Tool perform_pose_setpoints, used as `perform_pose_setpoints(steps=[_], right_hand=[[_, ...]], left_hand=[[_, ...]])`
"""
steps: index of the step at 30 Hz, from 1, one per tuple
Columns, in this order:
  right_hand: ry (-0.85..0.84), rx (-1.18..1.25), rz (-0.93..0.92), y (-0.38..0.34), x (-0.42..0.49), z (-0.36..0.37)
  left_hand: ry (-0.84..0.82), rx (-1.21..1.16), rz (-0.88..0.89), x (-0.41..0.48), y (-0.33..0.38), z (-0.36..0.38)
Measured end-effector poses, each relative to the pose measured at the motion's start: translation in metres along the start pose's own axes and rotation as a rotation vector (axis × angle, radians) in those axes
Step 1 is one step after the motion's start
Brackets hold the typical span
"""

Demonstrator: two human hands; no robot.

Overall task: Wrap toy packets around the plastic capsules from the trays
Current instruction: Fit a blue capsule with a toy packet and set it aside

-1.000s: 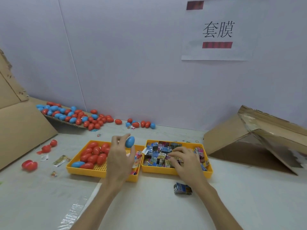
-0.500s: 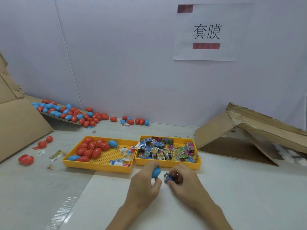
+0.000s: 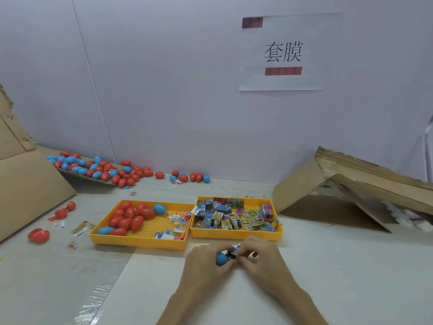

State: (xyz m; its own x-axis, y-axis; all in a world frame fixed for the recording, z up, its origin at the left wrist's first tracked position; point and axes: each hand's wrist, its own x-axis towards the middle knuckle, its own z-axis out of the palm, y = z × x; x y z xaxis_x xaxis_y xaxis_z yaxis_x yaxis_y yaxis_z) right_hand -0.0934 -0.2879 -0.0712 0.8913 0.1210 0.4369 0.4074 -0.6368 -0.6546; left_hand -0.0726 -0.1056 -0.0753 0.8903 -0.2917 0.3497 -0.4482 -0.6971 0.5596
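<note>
Between the previous frame and this one, the packet [image 3: 235,250] was brought up against the capsule [image 3: 222,258], where a small gap had been seen between them. A second before, the capsule had been held up over the left tray [image 3: 138,243] while the other hand was reaching into the right tray [image 3: 234,234].

Head view: the blue capsule was gripped in the curled fingers of the left hand [image 3: 206,266], with its rounded end showing. It was held low over the table [image 3: 339,266], just in front of the right tray. The dark packet was pinched between thumb and fingers of the right hand [image 3: 262,261] and was held against the capsule's right end. Whether it was already round the capsule could not be told.

A heap [image 3: 131,216] of red capsules with two blue ones was seen in the left half of the yellow left tray, and small clear bags [image 3: 178,221] in its right half. The right tray was set just beside it and was filled with packets [image 3: 232,216]. Loose capsules [image 3: 100,167], red and blue, were strewn along the wall [image 3: 164,90] at the rear left, some on a cardboard sheet [image 3: 89,180]. A folded box [image 3: 351,184] was lying at the right, and a sign [image 3: 283,52] was fixed to the wall.
</note>
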Motion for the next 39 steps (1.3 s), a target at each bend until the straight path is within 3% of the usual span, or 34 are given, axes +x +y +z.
perform_pose_setpoints(steps=[20,26,29,33,39], right_hand=[[-0.042,0.072,-0.024,-0.01,0.002,-0.005],[-0.023,0.196,0.036,-0.023,-0.002,-0.001],[-0.065,0.41,0.08,-0.04,-0.001,0.004],[0.052,0.752,0.231,-0.041,0.006,-0.006],[0.222,0.904,0.469,-0.021,0.01,-0.024]], left_hand=[[0.001,0.13,-0.021,-0.003,0.004,-0.001],[-0.005,0.2,-0.003,-0.001,0.004,-0.001],[-0.037,0.215,-0.013,0.001,0.004,0.0],[-0.009,-0.021,-0.09,-0.001,0.006,-0.006],[0.022,-0.584,-0.109,-0.006,0.018,-0.013]])
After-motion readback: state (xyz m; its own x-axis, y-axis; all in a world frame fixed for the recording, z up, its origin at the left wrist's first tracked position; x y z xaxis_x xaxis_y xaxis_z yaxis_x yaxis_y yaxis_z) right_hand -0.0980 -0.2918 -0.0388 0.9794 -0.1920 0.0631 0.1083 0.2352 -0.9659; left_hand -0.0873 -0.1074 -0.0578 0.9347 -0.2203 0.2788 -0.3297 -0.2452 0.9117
